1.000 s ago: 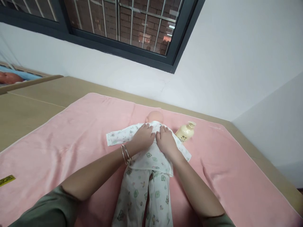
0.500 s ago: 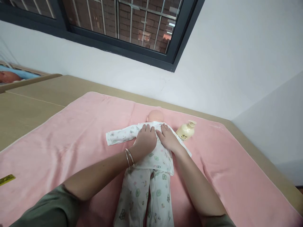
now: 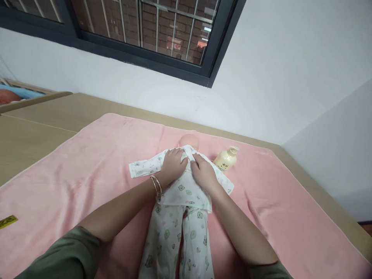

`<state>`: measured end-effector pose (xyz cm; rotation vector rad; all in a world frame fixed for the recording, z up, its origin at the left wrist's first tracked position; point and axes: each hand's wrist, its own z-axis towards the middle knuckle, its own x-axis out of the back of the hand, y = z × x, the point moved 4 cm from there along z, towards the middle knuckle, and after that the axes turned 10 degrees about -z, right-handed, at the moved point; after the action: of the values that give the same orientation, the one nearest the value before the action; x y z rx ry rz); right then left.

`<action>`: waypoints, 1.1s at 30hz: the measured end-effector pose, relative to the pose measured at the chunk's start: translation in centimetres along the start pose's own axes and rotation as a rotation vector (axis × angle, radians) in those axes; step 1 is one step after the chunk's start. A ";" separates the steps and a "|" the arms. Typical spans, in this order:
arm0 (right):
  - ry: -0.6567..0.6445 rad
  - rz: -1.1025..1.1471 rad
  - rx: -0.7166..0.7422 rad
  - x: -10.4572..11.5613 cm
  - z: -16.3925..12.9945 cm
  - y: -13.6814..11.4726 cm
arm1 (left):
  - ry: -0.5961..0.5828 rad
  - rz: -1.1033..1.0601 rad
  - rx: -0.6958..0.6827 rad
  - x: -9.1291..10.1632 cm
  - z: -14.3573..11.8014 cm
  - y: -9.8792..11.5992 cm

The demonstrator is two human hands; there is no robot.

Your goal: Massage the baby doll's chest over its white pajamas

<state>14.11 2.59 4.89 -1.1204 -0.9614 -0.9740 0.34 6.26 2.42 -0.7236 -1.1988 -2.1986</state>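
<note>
**A:** The doll (image 3: 186, 182) lies on its back in the middle of the pink towel (image 3: 87, 174), right? What are the hands doing?

**B:** Yes. The left hand (image 3: 173, 164) lies flat on the doll's chest, up near its shoulder. The fingers are stretched out and close together, pressing on the white shirt (image 3: 180, 186). It is not pinching anything that I can see.

**A:** And the other one?

**B:** The right hand (image 3: 203, 172) lies flat on the other side of the chest. Its fingers are a little apart and point up to the collar. The two hands almost touch in the middle. I cannot tell if the fingertips hold the cloth by the neck.

**A:** What is on the left wrist?

**B:** Two thin silver bangles (image 3: 156, 186). Both arms come out of green sleeves (image 3: 66, 255) at the bottom.

**A:** What does the doll wear?

**B:** A white shirt and white pants (image 3: 177, 240) with little green pictures on them. One shirt sleeve (image 3: 143, 166) sticks out flat to the left. The doll's bare head (image 3: 190, 140) is just past the fingers.

**A:** What is near it?

**B:** A cream pump bottle (image 3: 225, 159) lies tipped on the towel, just beside the doll's other shoulder. The towel covers a tan counter (image 3: 43, 124). A small yellow tag (image 3: 8, 221) lies at the towel's left edge. Behind is a white wall (image 3: 276, 77) and a dark window (image 3: 139, 31) with bars.
</note>
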 end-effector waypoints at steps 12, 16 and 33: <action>0.044 -0.047 -0.030 -1.2 1.3 1.4 | 0.036 -0.001 -0.010 -0.1 -0.5 0.1; 0.072 -0.023 -0.015 -1.4 1.4 1.7 | 0.036 -0.001 -0.012 -0.1 -0.5 0.1; 0.052 0.043 0.088 -1.0 2.4 3.0 | 0.016 0.107 -0.040 -0.1 -1.4 1.4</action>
<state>16.45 5.51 3.56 -1.0336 -0.9253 -0.9135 1.04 4.41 2.53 -0.7673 -1.0851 -2.1418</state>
